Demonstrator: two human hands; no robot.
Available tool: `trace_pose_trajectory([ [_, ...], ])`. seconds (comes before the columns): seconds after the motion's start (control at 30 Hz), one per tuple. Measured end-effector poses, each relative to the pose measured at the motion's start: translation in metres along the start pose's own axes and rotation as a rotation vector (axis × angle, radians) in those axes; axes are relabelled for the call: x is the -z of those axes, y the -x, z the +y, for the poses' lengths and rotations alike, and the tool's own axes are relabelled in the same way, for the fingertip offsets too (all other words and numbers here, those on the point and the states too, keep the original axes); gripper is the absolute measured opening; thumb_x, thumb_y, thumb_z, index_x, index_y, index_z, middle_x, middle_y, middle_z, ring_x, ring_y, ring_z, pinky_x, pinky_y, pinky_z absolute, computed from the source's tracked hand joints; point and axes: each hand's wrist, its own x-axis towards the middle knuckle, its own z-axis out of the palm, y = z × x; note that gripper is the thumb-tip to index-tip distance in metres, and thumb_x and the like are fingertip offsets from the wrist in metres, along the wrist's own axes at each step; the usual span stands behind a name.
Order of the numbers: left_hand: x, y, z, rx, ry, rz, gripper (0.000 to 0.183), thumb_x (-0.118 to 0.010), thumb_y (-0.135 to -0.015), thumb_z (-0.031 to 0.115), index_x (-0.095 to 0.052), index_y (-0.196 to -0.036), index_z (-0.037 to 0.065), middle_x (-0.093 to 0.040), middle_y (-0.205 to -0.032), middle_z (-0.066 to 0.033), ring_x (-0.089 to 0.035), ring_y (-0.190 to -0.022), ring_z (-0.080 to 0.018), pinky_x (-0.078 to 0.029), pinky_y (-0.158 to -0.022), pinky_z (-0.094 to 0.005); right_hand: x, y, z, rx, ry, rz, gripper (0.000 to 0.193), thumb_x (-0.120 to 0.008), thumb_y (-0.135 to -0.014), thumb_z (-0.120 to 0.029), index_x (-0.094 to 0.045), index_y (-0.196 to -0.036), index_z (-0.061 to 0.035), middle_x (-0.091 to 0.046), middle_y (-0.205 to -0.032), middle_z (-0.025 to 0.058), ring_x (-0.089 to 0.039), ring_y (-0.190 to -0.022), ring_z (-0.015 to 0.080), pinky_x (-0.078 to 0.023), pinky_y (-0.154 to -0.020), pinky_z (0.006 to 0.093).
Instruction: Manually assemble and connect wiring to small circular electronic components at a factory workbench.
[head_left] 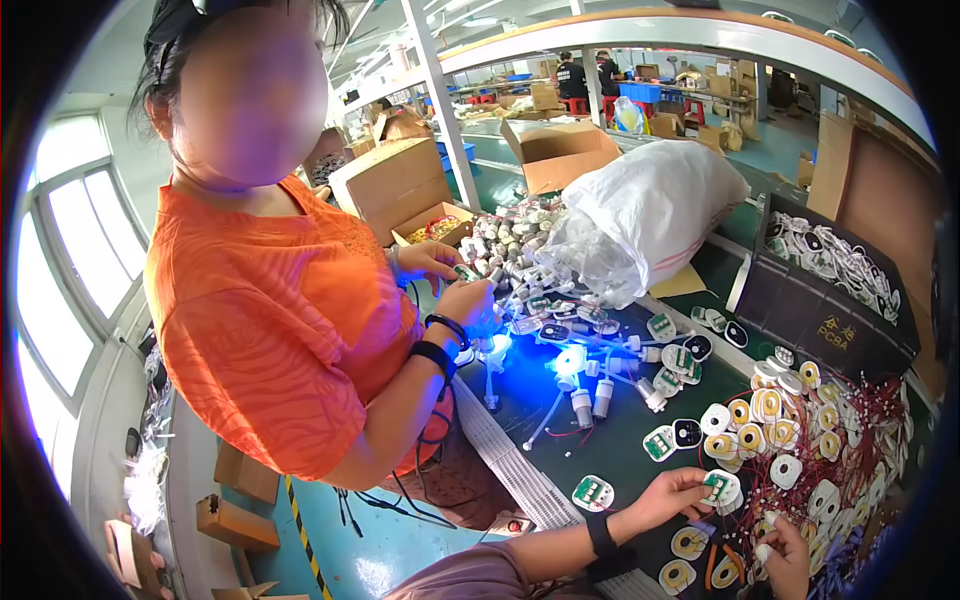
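My left hand (672, 500), a dark band at its wrist, pinches a white disc with a green circuit board (721, 487) between thumb and fingertips. To the right, my right hand (788, 562) has white covers on thumb and forefinger. Those two tips stand apart, with nothing visible between them; its other fingers are partly hidden. Orange-handled pliers (712, 566) lie between my hands. Beside my right hand spreads a heap of white discs with yellow coils (765, 405) and red wires (868, 430). Another white disc with a green board (593, 492) rests left of my left hand.
At left stands a co-worker in an orange shirt (270, 330), both hands at a small green board (466, 273). Blue lights (569, 361) glow among small cylindrical motors (582, 407). Behind are a white sack (655, 210), an open carton (565, 158) and a black bin (820, 290) of white parts.
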Motion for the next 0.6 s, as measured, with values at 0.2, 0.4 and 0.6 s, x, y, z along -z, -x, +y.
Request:
trace_pose_trajectory([
  [0.2,-0.001,0.000,0.000,0.004,-0.017,0.015,0.028,-0.054,-0.092,0.016,-0.054,-0.116,0.002,-0.064,-0.100,-0.0073,-0.063,-0.087,-0.0130,-0.054,-0.070,-0.0237,-0.001,0.005,-0.011,-0.087,-0.053,0.005,0.048,-0.058,-0.087,-0.016,-0.045,-0.132,-0.0043,-0.054,-0.101,0.0060,-0.051,-0.089,0.0143,-0.041,-0.077,0.0249],
  [0.4,-0.003,0.001,0.002,0.018,-0.035,0.028,0.028,-0.054,-0.092,0.017,-0.053,-0.116,0.002,-0.064,-0.100,-0.0072,-0.064,-0.087,-0.0133,-0.053,-0.071,-0.0238,0.000,0.011,-0.006,-0.073,-0.084,0.015,0.047,-0.057,-0.087,-0.013,-0.046,-0.131,-0.0037,-0.054,-0.100,0.0046,-0.050,-0.085,0.0123,-0.041,-0.073,0.0230],
  [0.6,-0.004,0.000,0.002,0.023,-0.065,0.043,0.029,-0.054,-0.093,0.016,-0.053,-0.117,0.002,-0.064,-0.101,-0.0073,-0.064,-0.087,-0.0134,-0.053,-0.071,-0.0236,0.002,0.017,-0.001,-0.019,-0.105,0.017,0.045,-0.056,-0.087,-0.012,-0.046,-0.130,-0.0029,-0.054,-0.100,0.0050,-0.051,-0.089,0.0133,-0.041,-0.077,0.0240],
])
